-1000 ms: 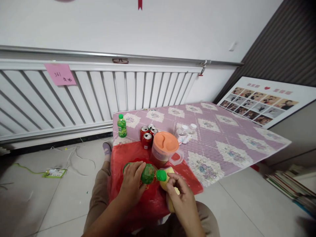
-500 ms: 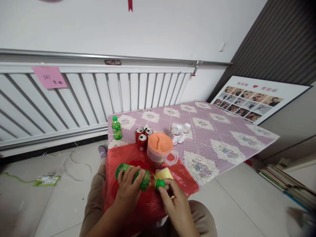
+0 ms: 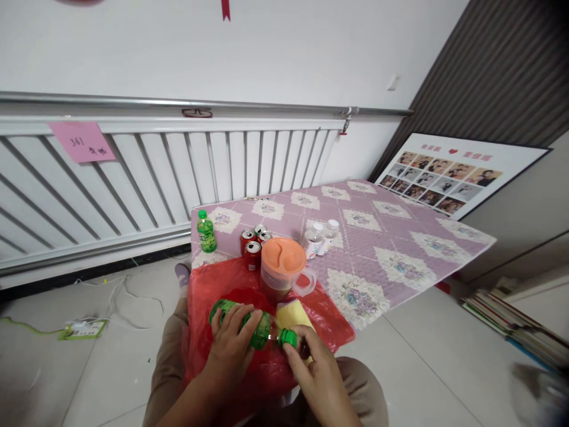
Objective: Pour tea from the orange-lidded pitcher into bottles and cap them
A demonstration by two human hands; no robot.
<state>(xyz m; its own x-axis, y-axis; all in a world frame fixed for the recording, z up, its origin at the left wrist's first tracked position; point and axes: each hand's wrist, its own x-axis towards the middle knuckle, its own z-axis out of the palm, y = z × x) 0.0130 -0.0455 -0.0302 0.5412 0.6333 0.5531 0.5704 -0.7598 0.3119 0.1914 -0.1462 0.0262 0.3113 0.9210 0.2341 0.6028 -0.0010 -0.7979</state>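
A green-labelled plastic bottle lies on its side over the red plastic sheet, its neck pointing right. My left hand is wrapped round the bottle's body. At the neck, the thumb and fingers of my right hand close on the green bottle cap; whether the cap is loose from the neck I cannot tell. Just behind the cap lies a yellow sponge, partly covered by my right hand. Beyond the bottle stands a clear pitcher with an orange lid and brownish contents. A red basin shows in part beneath the bottle.
Several red drink cans stand behind the pitcher, with another green bottle to their left. Two white-capped bottles stand to the right. The red sheet covers the near end of the flowered table. A radiator runs behind.
The whole view has shifted slightly. My left hand stays round the bottle and my right hand stays at its cap, with the right fingers slightly changed in position.
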